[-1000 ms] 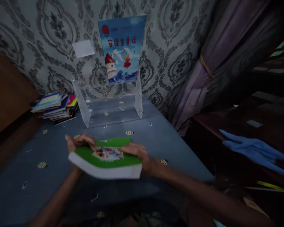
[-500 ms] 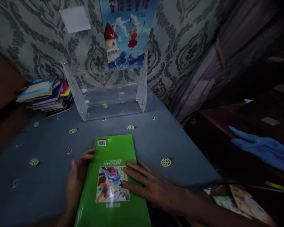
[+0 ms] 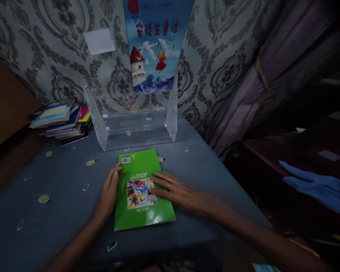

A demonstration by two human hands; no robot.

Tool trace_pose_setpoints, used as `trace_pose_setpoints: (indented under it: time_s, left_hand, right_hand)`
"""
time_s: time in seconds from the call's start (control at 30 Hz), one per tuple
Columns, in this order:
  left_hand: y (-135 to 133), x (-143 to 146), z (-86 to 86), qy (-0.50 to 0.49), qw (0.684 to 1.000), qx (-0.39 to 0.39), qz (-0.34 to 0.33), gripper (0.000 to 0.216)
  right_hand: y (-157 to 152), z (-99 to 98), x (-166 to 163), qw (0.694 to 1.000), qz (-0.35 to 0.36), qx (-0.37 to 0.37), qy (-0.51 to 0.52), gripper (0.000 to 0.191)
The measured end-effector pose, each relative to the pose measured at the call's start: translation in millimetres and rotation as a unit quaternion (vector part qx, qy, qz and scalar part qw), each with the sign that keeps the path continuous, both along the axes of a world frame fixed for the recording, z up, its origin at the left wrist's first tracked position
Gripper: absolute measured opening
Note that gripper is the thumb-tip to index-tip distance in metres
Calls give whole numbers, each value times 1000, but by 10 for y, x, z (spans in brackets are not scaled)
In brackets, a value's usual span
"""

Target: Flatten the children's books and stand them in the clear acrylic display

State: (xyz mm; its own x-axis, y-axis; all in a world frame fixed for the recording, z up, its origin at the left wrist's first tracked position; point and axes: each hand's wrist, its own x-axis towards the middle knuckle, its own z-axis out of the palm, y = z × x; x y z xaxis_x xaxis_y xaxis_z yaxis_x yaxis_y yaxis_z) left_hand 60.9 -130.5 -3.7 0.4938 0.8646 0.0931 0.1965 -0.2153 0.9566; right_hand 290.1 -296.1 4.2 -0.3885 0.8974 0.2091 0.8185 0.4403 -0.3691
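A green book (image 3: 141, 170) lies flat on the blue-grey table (image 3: 59, 196), back cover up, its barcode at the far left corner and a colourful picture in the middle. My left hand (image 3: 109, 192) rests along the book's left edge, fingers straight and together. My right hand (image 3: 175, 190) lies flat on the cover's right half, fingers spread toward the picture. Just beyond the book stands a clear acrylic rack (image 3: 136, 124), and a blue picture book (image 3: 155, 45) with a red-roofed tower stands upright at its back.
A stack of colourful books (image 3: 61, 122) sits at the back left by the patterned wall. A purple curtain (image 3: 243, 98) hangs at the right. A blue glove (image 3: 317, 187) lies on dark furniture beyond the table's right edge. Small round stickers dot the table.
The green book was held tilted above the table a second ago; it now lies flat and farther from me, near the rack. Both hands have flattened against it.
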Motion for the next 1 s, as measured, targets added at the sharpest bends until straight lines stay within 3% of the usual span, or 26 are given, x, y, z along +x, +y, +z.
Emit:
trace_pose_setpoints:
  time_s: [0.17, 0.27, 0.4, 0.6, 0.7, 0.83, 1.0]
  left_hand:
    - [-33, -41, -44, 58, 995, 60, -57, 44]
    - [67, -33, -54, 98, 986, 109, -81, 52]
    - [298, 27, -134, 141, 972, 160, -93, 63]
    - [493, 91, -223, 202, 940, 260, -93, 64]
    - [522, 92, -224, 234, 914, 316, -103, 59]
    - [556, 117, -170, 272, 879, 372, -121, 53]
    - [554, 241, -74, 304, 855, 387, -162, 55]
  right_hand:
    - [-43, 106, 89, 1000, 1, -26, 1, 75]
    - [15, 135, 86, 999, -24, -21, -5, 63]
    - [264, 31, 67, 990, -137, 17, 24, 45]
    - [795, -389, 160, 943, -261, 90, 184, 43]
    - [920, -528, 211, 915, -292, 124, 250, 42]
    - [909, -520, 263, 895, -288, 110, 321, 43]
    - [887, -442, 278, 870, -298, 77, 384, 46]
